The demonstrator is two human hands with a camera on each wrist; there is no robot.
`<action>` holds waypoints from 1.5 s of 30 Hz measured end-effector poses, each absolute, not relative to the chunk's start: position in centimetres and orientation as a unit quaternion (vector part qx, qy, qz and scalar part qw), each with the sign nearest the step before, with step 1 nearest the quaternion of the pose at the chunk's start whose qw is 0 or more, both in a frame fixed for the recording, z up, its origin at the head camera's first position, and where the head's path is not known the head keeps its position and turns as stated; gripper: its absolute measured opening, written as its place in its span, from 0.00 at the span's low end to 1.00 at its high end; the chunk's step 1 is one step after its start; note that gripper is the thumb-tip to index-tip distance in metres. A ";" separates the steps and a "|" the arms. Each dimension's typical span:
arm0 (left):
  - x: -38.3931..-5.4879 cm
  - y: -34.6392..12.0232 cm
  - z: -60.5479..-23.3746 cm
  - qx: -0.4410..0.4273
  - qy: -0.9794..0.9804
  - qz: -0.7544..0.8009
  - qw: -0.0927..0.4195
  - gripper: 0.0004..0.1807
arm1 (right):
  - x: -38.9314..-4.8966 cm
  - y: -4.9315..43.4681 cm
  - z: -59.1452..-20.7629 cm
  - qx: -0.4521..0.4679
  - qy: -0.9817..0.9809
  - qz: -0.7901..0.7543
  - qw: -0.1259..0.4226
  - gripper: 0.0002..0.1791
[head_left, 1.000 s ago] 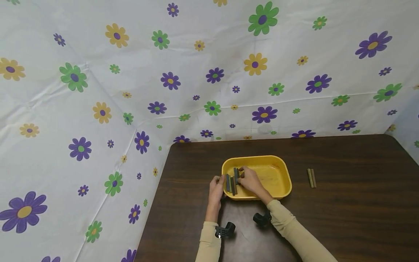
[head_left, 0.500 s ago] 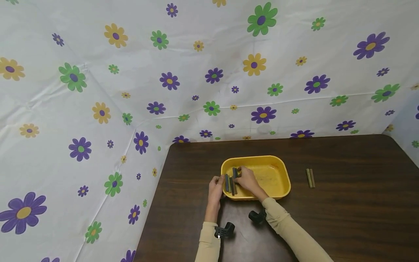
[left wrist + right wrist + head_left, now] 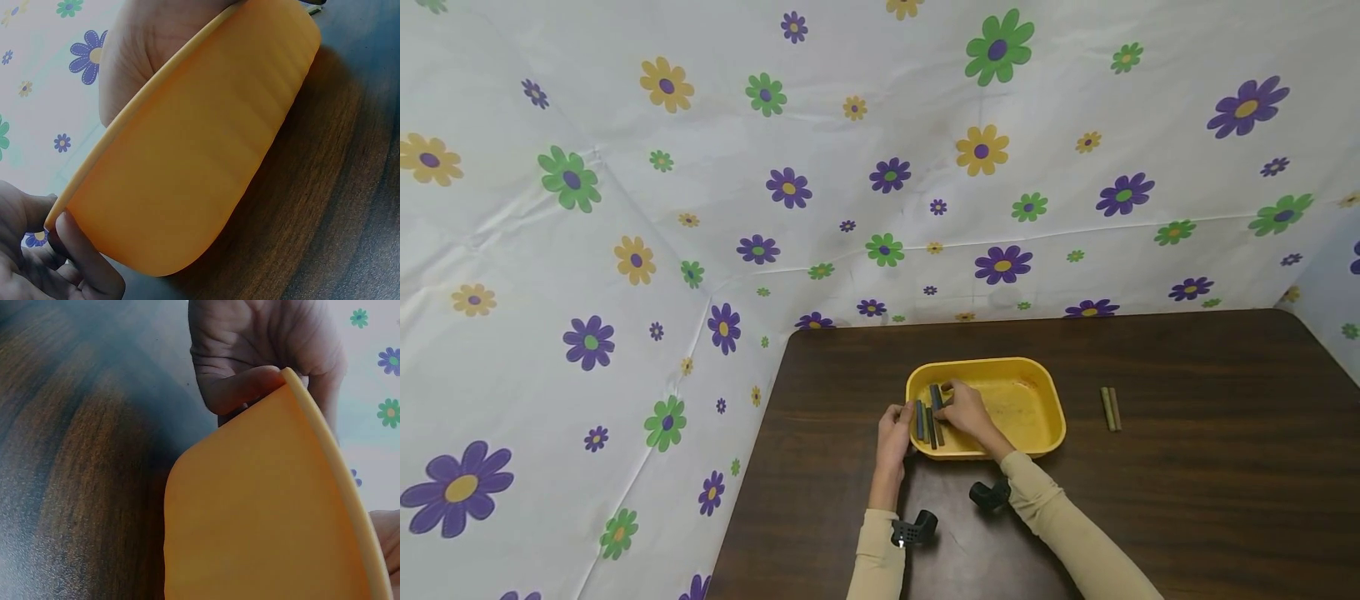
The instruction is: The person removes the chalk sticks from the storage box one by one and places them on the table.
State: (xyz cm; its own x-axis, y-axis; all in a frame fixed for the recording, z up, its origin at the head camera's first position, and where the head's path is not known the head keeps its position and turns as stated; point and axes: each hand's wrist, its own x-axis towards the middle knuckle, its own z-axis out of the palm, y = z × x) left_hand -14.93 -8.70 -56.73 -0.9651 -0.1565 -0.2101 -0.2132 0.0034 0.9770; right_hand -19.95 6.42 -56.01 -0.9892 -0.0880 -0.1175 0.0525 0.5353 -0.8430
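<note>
Right hand (image 3: 966,412) at sticks (image 3: 932,428), grip unclear

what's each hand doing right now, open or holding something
Left hand: closed, gripping the yellow tray by its rim.
Right hand: at the sticks inside the tray; cannot tell whether it grips one.

On the desk (image 3: 1210,433), the tray (image 3: 1022,408) is placed near the back edge. In its left part, sticks (image 3: 932,429) are laid side by side. Well to the right of the tray, another pair (image 3: 1107,408) is laid. The left hand (image 3: 893,433) is placed at the tray's left end, the right hand (image 3: 967,412) inside. Behind the desk, cloth (image 3: 850,133) is hung.
</note>
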 end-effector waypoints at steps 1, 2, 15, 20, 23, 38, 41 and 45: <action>-14.9 -8.7 -56.7 -0.130 0.708 0.694 0.021 0.18 | -20.0 6.5 -56.0 -0.009 0.871 -0.486 0.076 0.27; -14.9 -8.6 -56.6 -0.131 0.709 0.693 0.021 0.18 | -19.9 6.6 -56.0 -0.008 0.868 -0.490 0.079 0.27; -14.8 -8.3 -57.0 -0.147 0.719 0.679 0.013 0.21 | -19.5 7.8 -55.7 -0.002 0.822 -0.561 0.099 0.37; -14.7 -8.3 -56.9 -0.143 0.724 0.675 0.014 0.21 | -19.4 8.6 -55.2 0.014 0.791 -0.601 0.115 0.37; -14.6 -8.4 -56.7 -0.141 0.719 0.681 0.018 0.21 | -19.4 9.2 -54.7 0.017 0.782 -0.611 0.118 0.36; -14.7 -8.4 -56.4 -0.136 0.730 0.670 0.015 0.21 | -19.4 11.8 -52.5 0.005 0.756 -0.645 0.112 0.36; -14.4 -8.2 -55.4 -0.135 0.728 0.672 0.019 0.20 | -19.4 12.5 -52.0 0.006 0.751 -0.651 0.110 0.37; -13.6 -8.1 -53.0 -0.128 0.722 0.680 0.023 0.18 | -19.3 13.6 -51.3 0.010 0.745 -0.659 0.102 0.36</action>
